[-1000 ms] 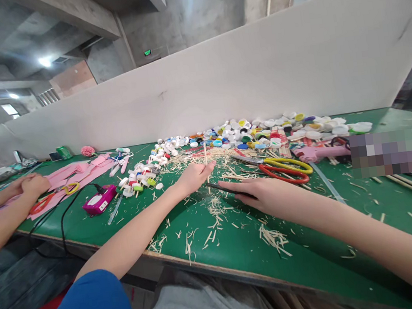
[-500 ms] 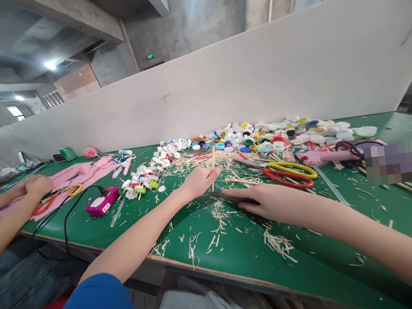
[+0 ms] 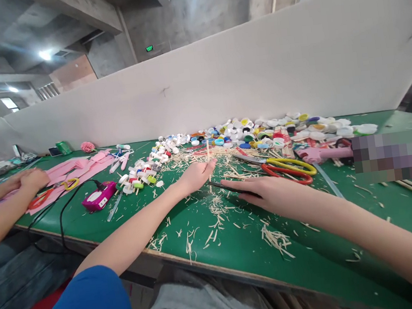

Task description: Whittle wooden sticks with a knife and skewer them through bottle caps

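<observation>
My left hand (image 3: pixel 196 175) is closed on a thin pale wooden stick (image 3: pixel 207 149), which stands nearly upright and pokes out above and below the fingers. Just right of it, my right hand (image 3: pixel 257 190) grips a dark, flat blade-like tool (image 3: pixel 228 187); its tip is at the stick's lower part. The tool's handle is mostly hidden by the fingers. Pale wood shavings (image 3: pixel 218 213) lie scattered on the green table (image 3: pixel 126 242) beneath both hands. Scissors with red and yellow handles (image 3: pixel 290 168) rest beyond my right hand.
Colourful bottle caps (image 3: pixel 248 134) are heaped along the white partition (image 3: pixel 197 85). Caps on sticks (image 3: pixel 139 177) and a purple power socket (image 3: pixel 99 196) with a black cable lie left. Further left, another person's hands (image 3: pixel 32 181) rest by pink sheets (image 3: pixel 65 169). A pink glue gun (image 3: pixel 324 154) lies right.
The whole view has shifted slightly. The stick in my left hand is more upright, and the dark tool in my right hand has moved a little against it.
</observation>
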Tool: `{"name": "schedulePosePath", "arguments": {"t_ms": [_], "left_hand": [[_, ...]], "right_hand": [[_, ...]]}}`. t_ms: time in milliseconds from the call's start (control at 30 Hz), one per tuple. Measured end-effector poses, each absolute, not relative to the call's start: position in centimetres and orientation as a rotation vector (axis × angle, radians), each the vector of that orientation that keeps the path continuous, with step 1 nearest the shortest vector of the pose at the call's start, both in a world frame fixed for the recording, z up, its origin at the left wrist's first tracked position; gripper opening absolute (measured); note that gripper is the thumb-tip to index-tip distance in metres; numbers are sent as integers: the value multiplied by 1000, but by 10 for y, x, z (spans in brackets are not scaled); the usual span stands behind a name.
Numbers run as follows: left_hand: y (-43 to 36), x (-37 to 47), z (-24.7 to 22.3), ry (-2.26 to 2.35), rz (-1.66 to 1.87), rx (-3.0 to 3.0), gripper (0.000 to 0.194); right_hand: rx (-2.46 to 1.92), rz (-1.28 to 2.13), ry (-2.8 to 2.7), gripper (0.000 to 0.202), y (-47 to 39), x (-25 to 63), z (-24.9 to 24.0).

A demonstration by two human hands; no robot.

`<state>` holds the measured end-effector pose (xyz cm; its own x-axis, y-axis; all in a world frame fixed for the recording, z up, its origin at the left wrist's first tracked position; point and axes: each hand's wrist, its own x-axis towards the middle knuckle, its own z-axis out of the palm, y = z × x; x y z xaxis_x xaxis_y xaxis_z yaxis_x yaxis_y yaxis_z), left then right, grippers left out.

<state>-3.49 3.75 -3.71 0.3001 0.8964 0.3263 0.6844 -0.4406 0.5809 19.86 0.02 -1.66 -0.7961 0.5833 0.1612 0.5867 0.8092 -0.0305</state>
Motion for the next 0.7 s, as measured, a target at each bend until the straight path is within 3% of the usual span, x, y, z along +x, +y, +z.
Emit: {"name": "schedulePosePath", "arguments": {"t_ms": [500,700], "left_hand": [[38,-36,-36,1419,834,2353,58],[36,-37,-35,1418,822,2331,58]], "right_hand": [[-987,123,-2864,51,3,193,-20],[-1019,-49,-2863,51,1,199,-20]]}}
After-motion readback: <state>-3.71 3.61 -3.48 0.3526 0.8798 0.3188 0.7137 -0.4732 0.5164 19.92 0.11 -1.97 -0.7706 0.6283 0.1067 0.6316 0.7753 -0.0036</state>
